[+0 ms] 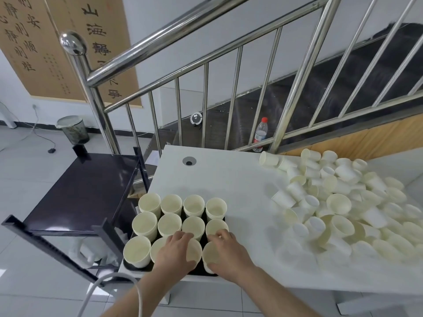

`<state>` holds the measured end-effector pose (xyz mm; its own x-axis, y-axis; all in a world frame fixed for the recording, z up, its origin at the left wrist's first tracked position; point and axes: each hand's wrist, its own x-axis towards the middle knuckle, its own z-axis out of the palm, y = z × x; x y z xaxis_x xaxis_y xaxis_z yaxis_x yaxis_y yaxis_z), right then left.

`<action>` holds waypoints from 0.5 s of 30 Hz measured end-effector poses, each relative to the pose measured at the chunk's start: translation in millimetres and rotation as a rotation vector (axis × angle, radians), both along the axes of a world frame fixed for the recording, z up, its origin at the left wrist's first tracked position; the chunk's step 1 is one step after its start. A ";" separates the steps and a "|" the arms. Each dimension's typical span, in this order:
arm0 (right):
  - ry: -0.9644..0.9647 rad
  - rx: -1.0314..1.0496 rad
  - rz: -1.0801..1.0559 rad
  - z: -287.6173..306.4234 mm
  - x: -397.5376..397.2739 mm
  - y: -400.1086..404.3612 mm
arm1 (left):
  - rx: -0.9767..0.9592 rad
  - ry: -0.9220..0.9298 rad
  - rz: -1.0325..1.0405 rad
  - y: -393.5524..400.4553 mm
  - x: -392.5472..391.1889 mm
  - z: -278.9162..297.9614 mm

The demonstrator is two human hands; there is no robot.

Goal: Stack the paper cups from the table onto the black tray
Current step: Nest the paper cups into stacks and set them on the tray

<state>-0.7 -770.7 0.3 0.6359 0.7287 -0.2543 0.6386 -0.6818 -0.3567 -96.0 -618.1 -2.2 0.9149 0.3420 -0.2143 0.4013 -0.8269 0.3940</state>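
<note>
Cups [338, 202], thin pale paper, tapered and round-rimmed, are heaped loose on the white tabletop [240, 179] right of the black tray [137, 269]. Probably super light and easily crushed, so best pinched gently at the rim. On the tray, twelve stacks [170, 204] are lined up; left hand [175, 250] and right hand [225, 250] are laid over the front ones, grip unclear.

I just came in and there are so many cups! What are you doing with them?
A person is stacking paper cups on a black tray at the table's near left corner. The tray holds stacks standing in rows. Both hands are over the front row: the left hand rests on one stack, the right hand on another. A big pile of loose cups waits on the right.
</note>
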 end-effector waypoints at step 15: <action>0.019 0.001 0.030 -12.1 -0.2 -3.0 | 0.052 0.042 0.018 -3.0 0.3 -8.7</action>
